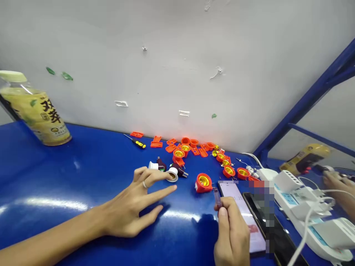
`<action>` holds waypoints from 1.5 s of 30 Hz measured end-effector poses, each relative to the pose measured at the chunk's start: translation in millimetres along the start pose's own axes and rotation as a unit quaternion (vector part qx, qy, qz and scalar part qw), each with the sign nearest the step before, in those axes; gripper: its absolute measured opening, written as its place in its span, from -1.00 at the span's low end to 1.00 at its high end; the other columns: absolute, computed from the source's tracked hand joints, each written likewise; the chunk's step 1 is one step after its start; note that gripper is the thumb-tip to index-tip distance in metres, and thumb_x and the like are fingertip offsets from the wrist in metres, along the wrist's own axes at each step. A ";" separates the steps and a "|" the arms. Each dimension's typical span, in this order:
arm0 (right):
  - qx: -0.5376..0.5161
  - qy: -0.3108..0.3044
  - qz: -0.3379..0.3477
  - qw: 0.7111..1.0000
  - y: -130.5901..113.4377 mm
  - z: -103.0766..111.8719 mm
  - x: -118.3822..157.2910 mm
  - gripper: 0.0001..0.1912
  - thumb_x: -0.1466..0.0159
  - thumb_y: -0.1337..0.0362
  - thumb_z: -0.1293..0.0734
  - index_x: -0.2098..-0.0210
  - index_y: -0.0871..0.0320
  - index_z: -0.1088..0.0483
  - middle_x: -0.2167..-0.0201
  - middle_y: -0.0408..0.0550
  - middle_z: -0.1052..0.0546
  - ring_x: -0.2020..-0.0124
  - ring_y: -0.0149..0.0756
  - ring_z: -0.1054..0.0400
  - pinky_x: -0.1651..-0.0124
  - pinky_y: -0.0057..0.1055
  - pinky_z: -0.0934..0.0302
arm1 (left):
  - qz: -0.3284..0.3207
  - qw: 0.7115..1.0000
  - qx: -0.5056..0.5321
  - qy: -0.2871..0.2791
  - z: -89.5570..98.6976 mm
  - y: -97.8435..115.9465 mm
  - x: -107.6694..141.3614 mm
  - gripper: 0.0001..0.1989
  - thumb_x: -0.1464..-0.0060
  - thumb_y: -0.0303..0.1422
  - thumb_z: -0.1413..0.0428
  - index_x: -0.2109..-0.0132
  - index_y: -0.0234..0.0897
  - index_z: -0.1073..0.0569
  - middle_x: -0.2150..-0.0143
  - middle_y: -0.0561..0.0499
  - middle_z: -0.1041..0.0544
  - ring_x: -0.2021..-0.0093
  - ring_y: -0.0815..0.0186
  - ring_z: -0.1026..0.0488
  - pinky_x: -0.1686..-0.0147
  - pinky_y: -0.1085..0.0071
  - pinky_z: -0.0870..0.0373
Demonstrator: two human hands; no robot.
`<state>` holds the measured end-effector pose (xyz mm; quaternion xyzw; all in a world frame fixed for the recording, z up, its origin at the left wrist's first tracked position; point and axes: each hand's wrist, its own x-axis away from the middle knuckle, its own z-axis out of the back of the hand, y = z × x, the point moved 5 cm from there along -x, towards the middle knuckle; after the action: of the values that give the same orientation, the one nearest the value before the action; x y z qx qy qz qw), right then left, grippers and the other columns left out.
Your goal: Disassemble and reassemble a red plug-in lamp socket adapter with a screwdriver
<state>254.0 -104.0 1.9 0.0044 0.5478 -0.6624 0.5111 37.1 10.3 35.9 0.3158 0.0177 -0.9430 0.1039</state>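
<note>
My left hand (138, 207) hovers over the blue table with its fingers spread, the index fingertip at a white-rimmed socket (172, 174) with a dark plug body. A similar white and dark socket (157, 166) lies just behind it. My right hand (231, 231) pinches a small translucent purplish piece (217, 198) between thumb and index finger. Close to its tip, an orange socket with a gold inner ring (203, 182) sits on the table. Right beside my right hand lies a phone with a lit screen (244, 218).
Several orange sockets and flat orange parts (179, 153) lie along the wall, with a yellow-black screwdriver (138, 143) left of them. A bottle (39, 114) stands at far left. A dark phone (271, 225), white power strips (299, 218) with cables and another person's hand (337, 188) are at right.
</note>
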 end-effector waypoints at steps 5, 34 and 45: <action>0.004 -0.013 -0.029 0.999 -7.9 -3.3 -0.7 -0.61 -0.60 0.11 -0.03 0.30 0.04 -0.27 0.44 -0.17 -0.33 0.42 -0.26 -0.25 0.29 -0.32 -0.11 | -0.007 0.999 0.014 0.035 2.2 -4.5 -1.1 -0.68 -0.29 -0.62 -0.06 -0.07 -0.24 -0.53 -0.16 -0.18 -0.42 -0.16 0.10 -0.39 -0.16 0.11 -0.19; 0.043 -0.040 0.089 0.994 0.8 -11.5 5.0 -0.59 -0.59 0.09 -0.10 0.38 0.03 -0.26 0.56 -0.22 -0.37 0.59 -0.30 -0.29 0.44 -0.32 -0.03 | 0.356 0.903 -0.141 -0.196 -36.9 -93.7 -104.8 -0.67 -0.38 -0.17 -0.20 -0.12 -0.30 -0.51 -0.06 -0.11 -0.57 0.03 0.17 -0.58 0.04 0.13 -0.61; -0.033 0.030 0.030 0.999 -8.3 -0.1 2.3 -0.65 -0.57 0.09 -0.15 0.24 0.07 -0.42 0.46 -0.12 -0.49 0.46 -0.25 -0.42 0.38 -0.36 -0.20 | 0.126 0.987 -0.102 0.021 1.8 -35.3 -108.0 -0.65 -0.27 -0.27 -0.23 -0.14 -0.27 -0.49 -0.07 -0.15 -0.57 -0.03 0.10 -0.55 -0.05 0.11 -0.54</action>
<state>247.2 -106.4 6.5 0.0236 0.5842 -0.6276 0.5141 112.9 64.6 101.0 0.3225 0.0758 -0.9089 0.2534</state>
